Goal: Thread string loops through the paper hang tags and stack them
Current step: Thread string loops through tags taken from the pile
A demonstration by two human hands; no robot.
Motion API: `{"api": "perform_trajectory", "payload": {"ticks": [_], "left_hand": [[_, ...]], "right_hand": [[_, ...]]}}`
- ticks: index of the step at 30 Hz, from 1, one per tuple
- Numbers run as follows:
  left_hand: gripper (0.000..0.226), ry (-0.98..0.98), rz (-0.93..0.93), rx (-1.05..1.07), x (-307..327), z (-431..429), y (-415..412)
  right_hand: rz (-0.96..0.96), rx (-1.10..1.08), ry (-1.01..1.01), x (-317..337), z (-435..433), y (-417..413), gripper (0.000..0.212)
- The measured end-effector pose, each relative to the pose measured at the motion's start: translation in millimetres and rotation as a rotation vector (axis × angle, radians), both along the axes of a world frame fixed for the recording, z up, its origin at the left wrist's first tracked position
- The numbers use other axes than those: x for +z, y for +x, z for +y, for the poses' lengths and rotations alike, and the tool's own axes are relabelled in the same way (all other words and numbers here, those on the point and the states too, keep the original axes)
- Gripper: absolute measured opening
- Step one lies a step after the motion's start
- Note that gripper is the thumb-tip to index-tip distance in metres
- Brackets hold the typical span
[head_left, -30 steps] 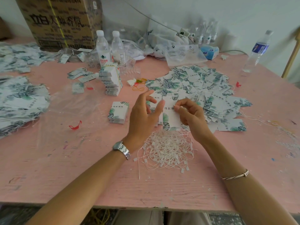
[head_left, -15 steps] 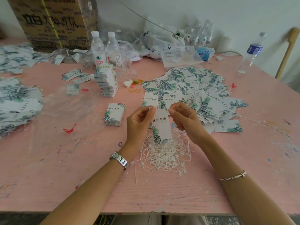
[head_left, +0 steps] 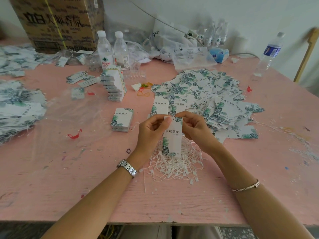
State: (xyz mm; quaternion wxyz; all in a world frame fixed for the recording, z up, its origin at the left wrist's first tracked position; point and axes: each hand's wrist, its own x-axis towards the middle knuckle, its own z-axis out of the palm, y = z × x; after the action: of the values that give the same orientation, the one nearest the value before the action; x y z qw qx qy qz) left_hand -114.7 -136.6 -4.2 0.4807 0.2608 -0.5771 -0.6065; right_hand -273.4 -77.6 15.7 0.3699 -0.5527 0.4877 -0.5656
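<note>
Head view, single moment. Both hands were raised just above the pink counter (head_left: 51,178), meeting over the pile of string loops (head_left: 174,164).

Left hand (head_left: 151,133): gripping the hang tag (head_left: 172,137), with the thumb pressed flat on the tag's upper left corner beside the punched hole and the other fingers curled behind the card. A metal wristwatch (head_left: 127,168) was on that wrist.

Right hand (head_left: 195,130): fingers curled, fingertips pinching the upper right corner of the same tag. Could not tell whether a string lay between those fingertips. A thin bracelet (head_left: 245,186) was on that forearm.

Hang tag: held upright and slightly tilted, printed face toward the camera. It had green leaf print at the top right and lower left, and a row of dark characters across the middle. Its lower end hung over the string loops; contact with them could not be judged.

String loops: a white tangled heap with small plastic ends, lying on the counter directly below the hands.

Other tags: a wide loose spread of tags (head_left: 207,94) lay behind and to the right of the hands. A small squared stack (head_left: 122,119) sat left of the left hand, apart from it. A taller stack (head_left: 114,83) stood further back, just in front of a pair of water bottles (head_left: 104,49). More heaps of tags (head_left: 17,107) covered the far left of the counter.

Also noted: a cardboard box (head_left: 57,23) at back left, rubber bands (head_left: 144,91) between the taller stack and the loose spread, and a red plastic piece (head_left: 74,135) on the counter to the left.
</note>
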Motion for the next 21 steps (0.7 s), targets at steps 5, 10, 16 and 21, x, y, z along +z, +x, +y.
{"api": "perform_trajectory", "payload": {"ticks": [5, 10, 16, 21], "left_hand": [[0.020, -0.168, -0.061, 0.082, -1.6, 3.8, 0.5], [0.014, -0.156, -0.048, 0.074, -0.2, 5.4, -0.5], [0.013, -0.148, -0.051, 0.082, 0.4, 6.1, 0.4], [0.012, -0.183, -0.087, 0.105, 1.2, 7.4, 1.2]], "right_hand": [[-0.010, -0.003, 0.028, -2.6, 0.2, -0.8, 0.017], [0.002, 0.022, 0.024, -1.8, 0.9, -0.5, 0.013], [-0.059, 0.045, 0.019, -2.3, 0.3, -2.2, 0.009], [-0.043, 0.055, 0.018, -1.6, 0.8, -1.3, 0.010]]}}
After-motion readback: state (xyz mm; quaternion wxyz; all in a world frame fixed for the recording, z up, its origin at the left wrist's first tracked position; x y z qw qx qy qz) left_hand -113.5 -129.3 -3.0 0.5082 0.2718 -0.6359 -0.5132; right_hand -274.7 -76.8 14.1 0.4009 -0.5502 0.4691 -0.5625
